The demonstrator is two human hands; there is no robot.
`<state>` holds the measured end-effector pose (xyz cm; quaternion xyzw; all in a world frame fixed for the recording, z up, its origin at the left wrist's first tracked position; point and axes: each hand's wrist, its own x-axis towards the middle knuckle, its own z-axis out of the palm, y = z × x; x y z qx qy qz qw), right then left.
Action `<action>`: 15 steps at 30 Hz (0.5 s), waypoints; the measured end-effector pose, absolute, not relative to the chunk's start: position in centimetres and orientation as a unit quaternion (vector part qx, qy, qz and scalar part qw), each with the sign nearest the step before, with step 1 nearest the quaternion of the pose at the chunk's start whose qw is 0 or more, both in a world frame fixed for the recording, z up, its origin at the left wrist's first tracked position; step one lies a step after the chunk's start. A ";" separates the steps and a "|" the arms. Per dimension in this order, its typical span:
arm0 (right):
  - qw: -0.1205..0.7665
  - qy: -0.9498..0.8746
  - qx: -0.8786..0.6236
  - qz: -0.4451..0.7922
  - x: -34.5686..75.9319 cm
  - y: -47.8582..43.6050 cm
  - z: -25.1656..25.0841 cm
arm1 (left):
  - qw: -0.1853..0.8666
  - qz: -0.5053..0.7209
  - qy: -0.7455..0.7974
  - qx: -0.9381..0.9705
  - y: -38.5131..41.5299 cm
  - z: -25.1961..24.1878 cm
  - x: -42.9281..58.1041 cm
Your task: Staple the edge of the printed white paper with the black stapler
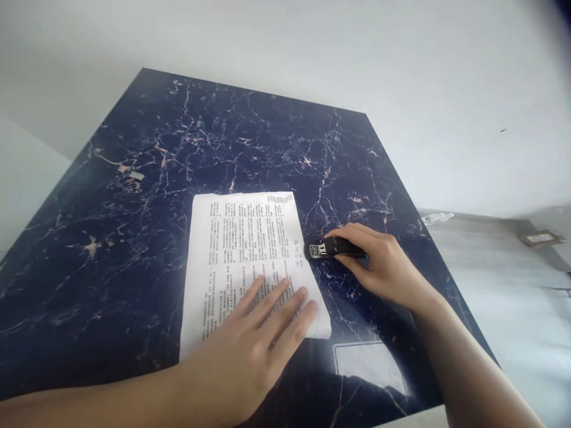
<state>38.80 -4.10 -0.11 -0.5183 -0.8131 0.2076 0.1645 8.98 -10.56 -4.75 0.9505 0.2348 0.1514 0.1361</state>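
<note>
White printed paper [250,232] lies on the dark blue marble-patterned table [147,249], its lines of text running sideways to me. My left hand [263,333] rests flat on its lower part with the fingers spread. In my right hand [379,255] is a black stapler [341,246], gripped from behind with the thumb on the near side. The stapler's silver front end meets the right edge of the paper, by a few larger characters. Whether the paper sits between its jaws I cannot tell. Part of the page is hidden under my left hand.
Small pale green and pink pieces [136,175] are on the table at the left. A bright reflection shows on the glossy surface near the front. White walls stand behind. On the floor at the right are a brown cardboard piece [539,238] and a white item [439,218].
</note>
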 end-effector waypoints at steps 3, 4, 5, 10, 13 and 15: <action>0.166 -0.815 -0.514 0.209 38.9 -4.1 -0.1 | 0.116 0.128 0.240 0.955 -10.5 -3.9 8.8; 0.165 -0.816 -0.513 0.208 39.0 -4.1 -0.1 | 0.109 0.124 0.243 0.956 -10.5 -3.7 8.7; 0.164 -0.817 -0.513 0.206 39.1 -4.1 -0.1 | 0.101 0.125 0.244 0.956 -10.5 -3.5 8.7; 0.158 -0.818 -0.522 0.185 39.9 -3.9 0.0 | 0.066 0.141 0.255 0.954 -10.4 -3.3 8.5; 0.162 -0.817 -0.520 0.188 39.9 -3.9 0.1 | 0.057 0.160 0.257 0.951 -10.6 -3.2 8.7; 0.166 -0.820 -0.510 0.201 39.5 -3.9 0.0 | 0.053 0.166 0.250 0.952 -10.8 -3.1 8.9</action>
